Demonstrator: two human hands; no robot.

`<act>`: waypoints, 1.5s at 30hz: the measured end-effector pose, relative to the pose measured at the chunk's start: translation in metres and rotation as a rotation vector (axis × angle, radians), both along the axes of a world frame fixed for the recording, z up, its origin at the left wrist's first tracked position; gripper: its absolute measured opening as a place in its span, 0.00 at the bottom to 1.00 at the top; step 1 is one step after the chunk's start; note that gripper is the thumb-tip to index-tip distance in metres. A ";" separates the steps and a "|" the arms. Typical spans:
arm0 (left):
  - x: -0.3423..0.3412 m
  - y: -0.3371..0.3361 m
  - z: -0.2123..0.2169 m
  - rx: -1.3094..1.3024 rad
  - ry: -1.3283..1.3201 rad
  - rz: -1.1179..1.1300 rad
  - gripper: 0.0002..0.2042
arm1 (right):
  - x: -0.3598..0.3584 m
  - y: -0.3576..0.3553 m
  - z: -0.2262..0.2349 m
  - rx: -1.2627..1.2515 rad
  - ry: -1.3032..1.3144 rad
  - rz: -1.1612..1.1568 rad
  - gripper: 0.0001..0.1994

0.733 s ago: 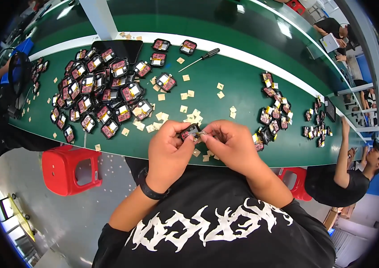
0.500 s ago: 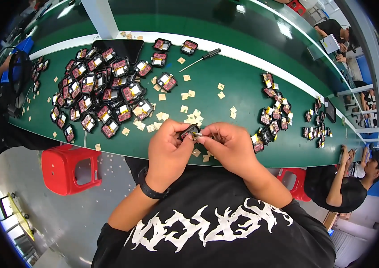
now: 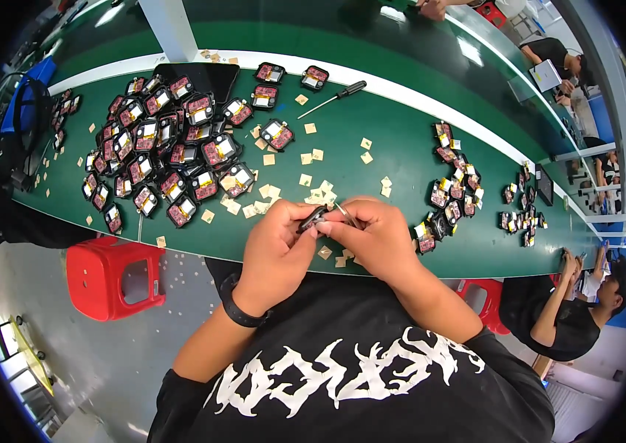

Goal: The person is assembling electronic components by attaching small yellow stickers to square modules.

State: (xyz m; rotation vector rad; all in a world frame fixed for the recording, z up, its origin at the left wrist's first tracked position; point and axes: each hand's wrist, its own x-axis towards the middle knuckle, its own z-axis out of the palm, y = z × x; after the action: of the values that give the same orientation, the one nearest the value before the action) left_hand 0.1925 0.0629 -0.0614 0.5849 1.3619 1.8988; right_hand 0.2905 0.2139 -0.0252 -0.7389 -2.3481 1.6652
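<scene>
My left hand [image 3: 277,247] is closed around a small black device casing [image 3: 312,220], tilted up on its edge just above the near side of the green table. Between the fingers of my right hand [image 3: 375,236] is a slim metal tool that looks like tweezers [image 3: 346,215]. Its tip and my right fingertips meet the casing's edge; the exact contact is hidden by my fingers. Small beige square pieces [image 3: 320,196] lie just beyond both hands. Similar open casings with red boards and white blocks form a large pile [image 3: 172,148] to the left.
A screwdriver [image 3: 339,96] lies toward the table's far edge. More casings [image 3: 455,188] stand in a row to the right, with another cluster [image 3: 527,210] beyond. A black tray [image 3: 213,77] sits behind the pile. Red stools [image 3: 95,277] and a seated co-worker [image 3: 571,310] are nearby.
The casing has been turned a little in my left hand. My right fingers have shifted slightly left against it, and more of the metal tool shows.
</scene>
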 end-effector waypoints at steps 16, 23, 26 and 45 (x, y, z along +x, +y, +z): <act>-0.004 -0.008 -0.005 0.149 -0.086 -0.063 0.11 | -0.012 0.004 -0.007 -0.420 0.004 -0.049 0.10; 0.000 -0.003 0.007 0.146 -0.153 0.006 0.11 | -0.011 0.009 -0.003 -0.364 -0.032 0.003 0.10; 0.006 -0.008 0.016 0.069 -0.110 0.012 0.13 | 0.001 0.008 0.012 -0.341 -0.102 0.056 0.09; 0.002 -0.036 0.072 -0.061 0.459 -0.247 0.22 | 0.035 -0.013 0.071 -0.666 0.093 0.074 0.06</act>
State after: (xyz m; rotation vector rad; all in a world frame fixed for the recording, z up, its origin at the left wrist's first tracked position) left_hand 0.1948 0.0270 0.0105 1.1534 1.5364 1.5741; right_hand 0.3255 0.2007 0.0456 -0.6459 -1.7603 2.4843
